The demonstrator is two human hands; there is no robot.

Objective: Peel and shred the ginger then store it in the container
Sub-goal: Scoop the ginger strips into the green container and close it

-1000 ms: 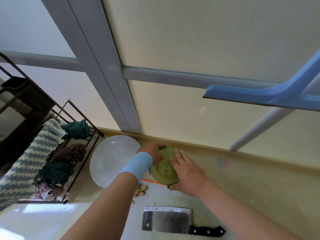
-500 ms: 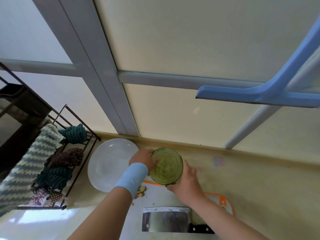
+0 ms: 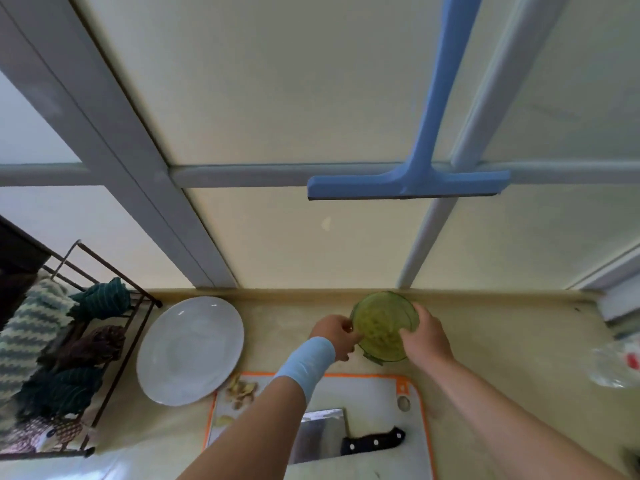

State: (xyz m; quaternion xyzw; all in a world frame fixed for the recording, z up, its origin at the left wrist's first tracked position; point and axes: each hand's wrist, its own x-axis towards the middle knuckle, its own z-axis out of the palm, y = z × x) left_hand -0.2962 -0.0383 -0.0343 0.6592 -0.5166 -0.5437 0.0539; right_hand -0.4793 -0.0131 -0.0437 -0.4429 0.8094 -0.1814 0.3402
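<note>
A round green see-through container (image 3: 382,325) with pale shredded ginger inside is held near the counter's back edge, beyond the cutting board. My left hand (image 3: 337,336) grips its left rim, and a light blue band wraps that wrist. My right hand (image 3: 427,336) curls round its right side. Ginger peels (image 3: 242,389) lie at the far left corner of the white, orange-edged cutting board (image 3: 374,393). A cleaver (image 3: 325,434) with a black handle lies flat on the board, close to me.
A large white plate (image 3: 190,348) lies left of the board. A metal rack (image 3: 79,344) with cloths stands at the far left. A blue squeegee (image 3: 408,183) hangs on the window behind the counter. A clear plastic bag (image 3: 616,367) lies at the right.
Both hands have carried the green container away from the board, back and to the right toward the window ledge. My view has shifted, showing more of the board and cleaver.
</note>
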